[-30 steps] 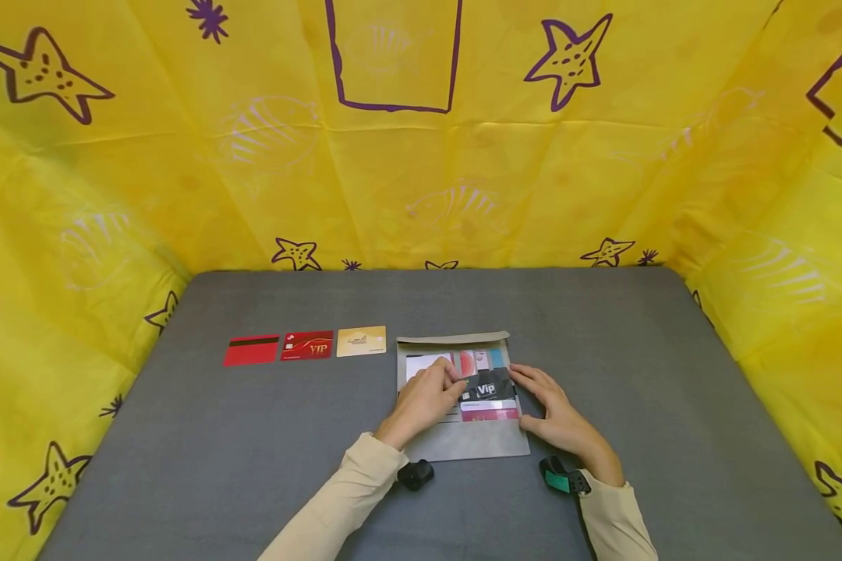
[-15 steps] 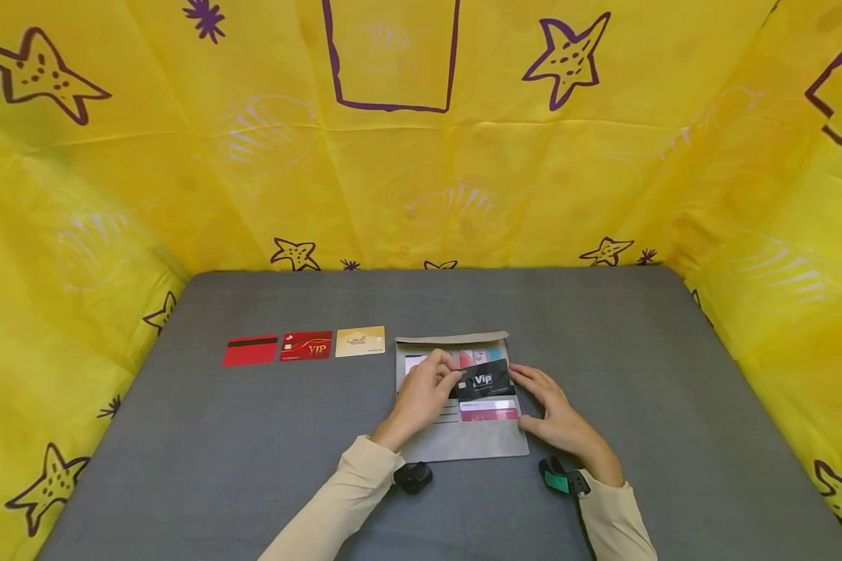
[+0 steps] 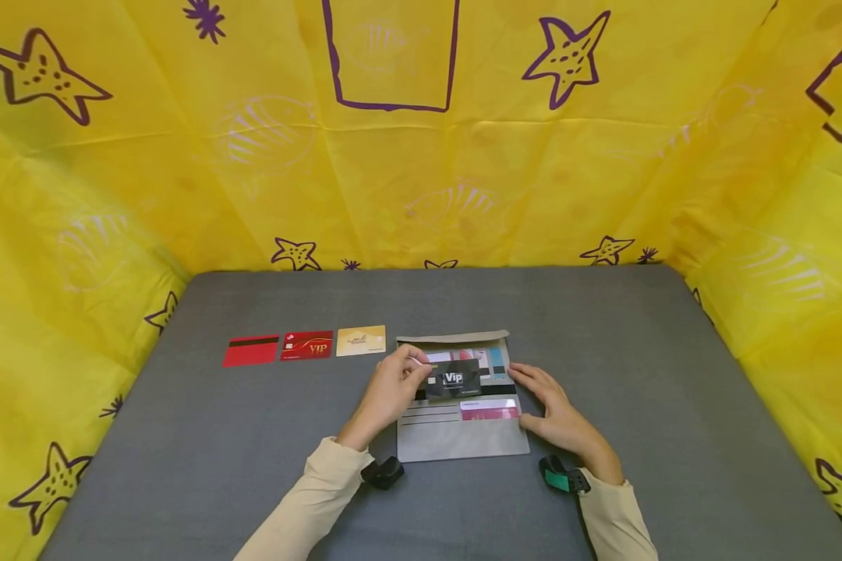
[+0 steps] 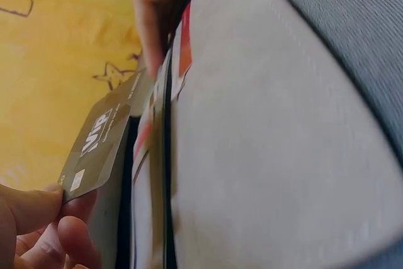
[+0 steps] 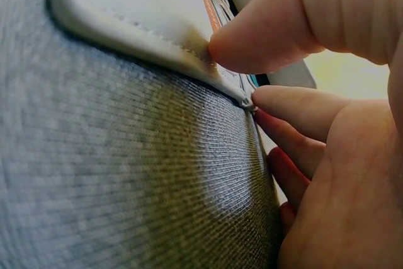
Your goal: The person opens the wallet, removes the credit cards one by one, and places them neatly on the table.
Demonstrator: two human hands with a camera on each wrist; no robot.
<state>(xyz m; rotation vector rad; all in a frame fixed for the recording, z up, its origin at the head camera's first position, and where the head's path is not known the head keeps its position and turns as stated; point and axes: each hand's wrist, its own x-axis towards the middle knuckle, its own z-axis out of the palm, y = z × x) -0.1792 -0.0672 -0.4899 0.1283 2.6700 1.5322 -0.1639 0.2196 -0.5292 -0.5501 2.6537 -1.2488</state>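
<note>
Grey table [image 3: 309, 421]: black Vip card [image 3: 456, 380] shifted leftward, left grip [image 3: 389, 383] pinching.

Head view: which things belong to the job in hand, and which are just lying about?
Job:
black card, pinched by left hand
wallet, right hand touching its edge

Lying about, though perhaps for the job too:
striped red card
red VIP card
gold card

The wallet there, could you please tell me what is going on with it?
A person's left hand pinches a black card by one end, over the open wallet. The right hand touches the wallet's right edge. More cards show in the wallet, and two red cards and a gold card lie in a row to its left.
</note>
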